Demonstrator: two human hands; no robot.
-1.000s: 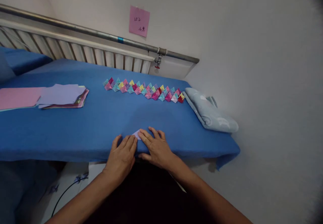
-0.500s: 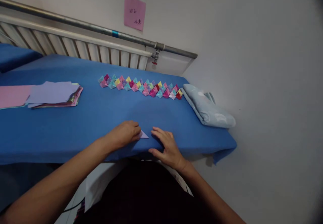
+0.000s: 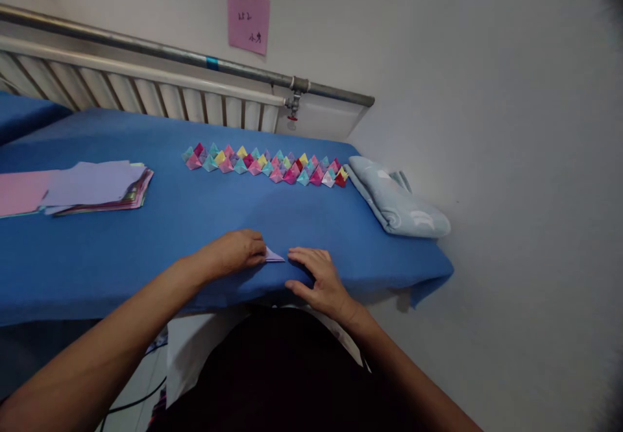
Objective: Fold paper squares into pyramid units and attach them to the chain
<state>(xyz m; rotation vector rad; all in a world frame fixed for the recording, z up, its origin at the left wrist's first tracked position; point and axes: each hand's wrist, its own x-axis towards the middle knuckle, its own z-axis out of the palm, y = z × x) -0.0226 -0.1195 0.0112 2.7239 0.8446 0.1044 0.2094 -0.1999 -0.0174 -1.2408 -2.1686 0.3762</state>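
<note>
Pinched folded lilac paper (image 3: 274, 257) in the left hand (image 3: 240, 250) near the front of the blue-covered counter (image 3: 195, 208); held the right hand (image 3: 318, 279) empty, thumb apart, just beside the paper's tip. Probably risked skewed layers through gripping only one end.

Counter (image 3: 204, 215): free lane ahead of right hand (image 3: 320, 283) to paper shapes (image 3: 254, 168); folded cloth (image 3: 403, 208) blocks right end; any gap between them unclear.

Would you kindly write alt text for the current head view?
The left hand holds a folded lilac paper on a blue tablecloth, the open right hand beside it. Beyond lie colourful paper shapes, a paper stack and a folded blanket.
</note>
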